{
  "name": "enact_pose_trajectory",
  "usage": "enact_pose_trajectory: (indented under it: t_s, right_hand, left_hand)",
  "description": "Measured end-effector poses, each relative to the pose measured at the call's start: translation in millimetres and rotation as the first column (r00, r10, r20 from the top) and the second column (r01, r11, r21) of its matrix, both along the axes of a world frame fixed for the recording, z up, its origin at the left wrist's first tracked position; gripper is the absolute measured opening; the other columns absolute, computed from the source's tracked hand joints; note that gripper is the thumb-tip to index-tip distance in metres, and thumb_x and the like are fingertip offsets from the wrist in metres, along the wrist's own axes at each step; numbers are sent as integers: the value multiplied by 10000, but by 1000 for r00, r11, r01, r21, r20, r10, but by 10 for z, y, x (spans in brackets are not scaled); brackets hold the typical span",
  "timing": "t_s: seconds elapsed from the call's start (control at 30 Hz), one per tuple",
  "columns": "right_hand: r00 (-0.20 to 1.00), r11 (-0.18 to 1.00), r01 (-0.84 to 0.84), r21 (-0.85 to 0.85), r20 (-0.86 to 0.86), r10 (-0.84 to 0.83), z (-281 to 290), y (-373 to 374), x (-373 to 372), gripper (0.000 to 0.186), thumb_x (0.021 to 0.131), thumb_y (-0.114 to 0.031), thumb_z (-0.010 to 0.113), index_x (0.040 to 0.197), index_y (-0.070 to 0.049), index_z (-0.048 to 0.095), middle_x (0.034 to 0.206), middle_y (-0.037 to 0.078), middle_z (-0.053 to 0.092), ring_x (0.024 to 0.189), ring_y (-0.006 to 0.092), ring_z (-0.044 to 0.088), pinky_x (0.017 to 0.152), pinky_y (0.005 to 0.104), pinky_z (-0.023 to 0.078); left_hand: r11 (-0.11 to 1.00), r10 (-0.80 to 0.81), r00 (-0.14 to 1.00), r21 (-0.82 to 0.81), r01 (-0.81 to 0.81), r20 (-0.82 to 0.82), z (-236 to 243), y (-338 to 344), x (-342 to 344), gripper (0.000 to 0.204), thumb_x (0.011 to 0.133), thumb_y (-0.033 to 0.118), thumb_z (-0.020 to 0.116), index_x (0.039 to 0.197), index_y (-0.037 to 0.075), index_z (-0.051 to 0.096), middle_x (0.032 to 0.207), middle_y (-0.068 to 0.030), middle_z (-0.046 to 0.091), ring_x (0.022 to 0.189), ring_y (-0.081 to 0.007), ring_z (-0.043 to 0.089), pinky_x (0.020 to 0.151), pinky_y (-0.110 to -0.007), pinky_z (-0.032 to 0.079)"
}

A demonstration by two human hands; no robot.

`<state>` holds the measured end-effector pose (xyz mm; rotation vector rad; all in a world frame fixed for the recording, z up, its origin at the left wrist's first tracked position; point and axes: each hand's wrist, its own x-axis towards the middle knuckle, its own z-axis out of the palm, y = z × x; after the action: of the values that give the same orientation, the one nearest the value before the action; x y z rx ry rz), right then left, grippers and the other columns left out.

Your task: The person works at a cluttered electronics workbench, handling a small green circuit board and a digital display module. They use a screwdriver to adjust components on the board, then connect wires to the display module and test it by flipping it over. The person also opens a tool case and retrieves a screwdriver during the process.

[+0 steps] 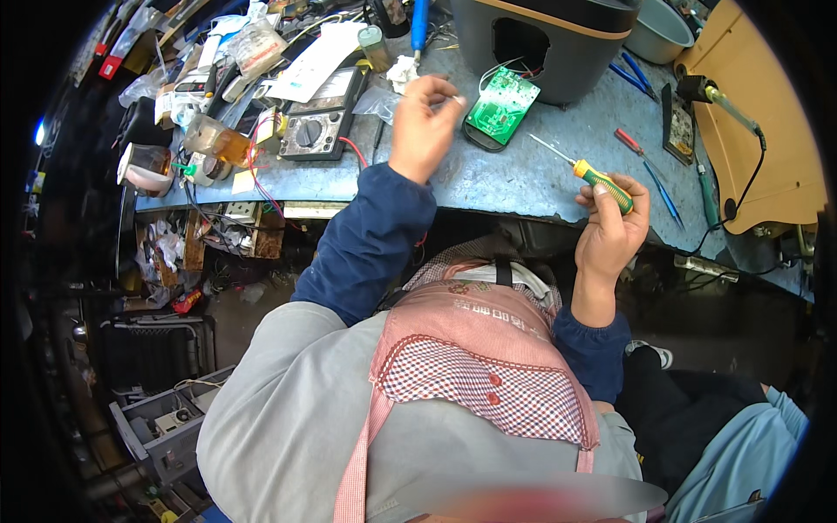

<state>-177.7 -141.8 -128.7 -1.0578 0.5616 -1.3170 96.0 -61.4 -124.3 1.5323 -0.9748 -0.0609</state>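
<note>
My left hand (423, 126) is raised over the blue bench (305, 181), left of a green circuit board (504, 103), its fingertips pinched on something small I cannot make out. The board lies on a black plastic piece, with wires running into the opening of a dark appliance (575, 52). My right hand (610, 222) grips a screwdriver (600, 181) with a yellow and green handle, its metal shaft pointing up-left toward the board. A red-handled tool (629, 139) and blue tweezers (663, 192) lie to the right of that hand.
A multimeter (307, 135) sits among clutter, jars and cables on the left. At right are pliers (632, 77), a grey bowl (664, 37), a soldering iron (732, 109) and a tan panel (750, 174). A grey crate (161, 440) stands below left. Another person's legs (724, 444) show at lower right.
</note>
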Motion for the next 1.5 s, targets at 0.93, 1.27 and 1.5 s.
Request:
enact_pose_trajectory:
  t_s: [0.93, 1.27, 1.5]
  right_hand:
    - [921, 717, -51, -695, -310, -235, 454, 144, 384, 298, 914, 7, 811, 1163, 10, 649, 1098, 150, 713, 974, 238, 721, 872, 334, 583]
    - [877, 531, -234, -815, -413, -248, 624, 130, 389, 328, 899, 31, 791, 1196, 17, 653, 1104, 196, 714, 926, 297, 736, 819, 342, 591]
    - [697, 732, -321, -601, -673, -248, 987, 321, 343, 246, 850, 80, 763, 1069, -4, 688, 981, 146, 681, 874, 238, 703, 782, 304, 549]
  left_hand:
    - [920, -200, 979, 353, 172, 45, 232, -36, -227, 595, 779, 304, 926, 1134, -32, 587, 978, -276, 747, 945, -446, 749, 817, -480, 571]
    - [933, -188, 974, 331, 138, 126, 233, -35, -219, 555, 785, 281, 912, 1122, -19, 589, 910, -270, 741, 899, -470, 739, 771, -507, 567]
    - [924, -191, 969, 361, 124, 157, 302, -23, -252, 537, 794, 268, 893, 1126, -15, 580, 921, -271, 743, 905, -486, 730, 772, -524, 568]
